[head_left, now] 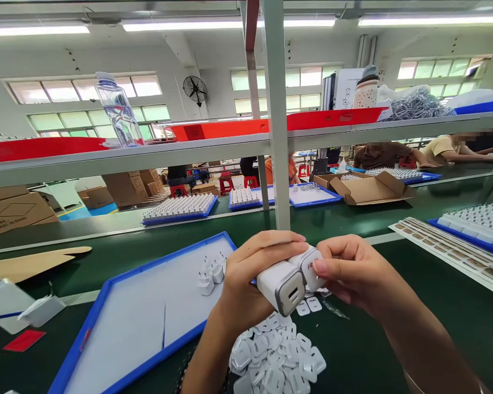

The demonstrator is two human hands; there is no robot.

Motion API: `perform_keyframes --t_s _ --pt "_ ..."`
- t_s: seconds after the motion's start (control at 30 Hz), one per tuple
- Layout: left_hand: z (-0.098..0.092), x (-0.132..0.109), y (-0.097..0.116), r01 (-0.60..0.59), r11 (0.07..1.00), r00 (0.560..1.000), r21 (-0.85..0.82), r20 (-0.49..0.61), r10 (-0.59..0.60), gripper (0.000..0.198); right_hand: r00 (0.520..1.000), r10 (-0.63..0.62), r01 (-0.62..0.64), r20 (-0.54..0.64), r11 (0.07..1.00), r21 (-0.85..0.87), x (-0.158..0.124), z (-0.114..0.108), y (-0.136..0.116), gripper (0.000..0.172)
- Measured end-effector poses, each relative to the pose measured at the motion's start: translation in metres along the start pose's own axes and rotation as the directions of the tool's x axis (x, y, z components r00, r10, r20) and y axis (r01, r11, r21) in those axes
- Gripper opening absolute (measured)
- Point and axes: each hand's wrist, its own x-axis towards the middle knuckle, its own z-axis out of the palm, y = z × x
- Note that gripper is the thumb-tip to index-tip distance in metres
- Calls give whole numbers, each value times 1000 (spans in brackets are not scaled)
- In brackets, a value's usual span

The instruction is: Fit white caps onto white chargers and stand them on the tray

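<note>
My left hand [244, 273] is wrapped round two white chargers held side by side over the bench. The nearer charger [276, 282] shows a grey-rimmed end with a USB-C slot. Beside it, the second charger [311, 267] has a flat end face with small red print. My right hand [351, 268] is closed at that end face, its thumb pressing on the edge; the curled fingers are partly hidden. Below my hands lies a heap of small white end caps [275, 353]. A few flat caps [308, 306] with dark print lie just beyond the heap.
A blue-rimmed tray [119, 323] at left holds several white plug chargers [212, 275]. A metal post [276, 120] rises ahead under a shelf [189, 150]. Card strips [452, 254] and a full charger tray [476, 227] lie right. A white bottle [4, 303] stands left; people sit beyond.
</note>
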Motion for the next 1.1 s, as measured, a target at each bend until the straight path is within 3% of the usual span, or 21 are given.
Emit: perform_keyframes --t_s 0.3,0.77,1.1 --pt "-4 0 1 34 999 999 27 35 -35 35 995 -21 21 -100 1000 2 -5 9 1 44" --pt "-7 0 0 92 995 993 31 73 -94 38 991 -77 67 -109 993 -96 -3 9 -1 45" --pt "3 1 -4 182 973 983 -141 19 -181 42 985 -118 86 -129 970 -226 6 5 -2 57"
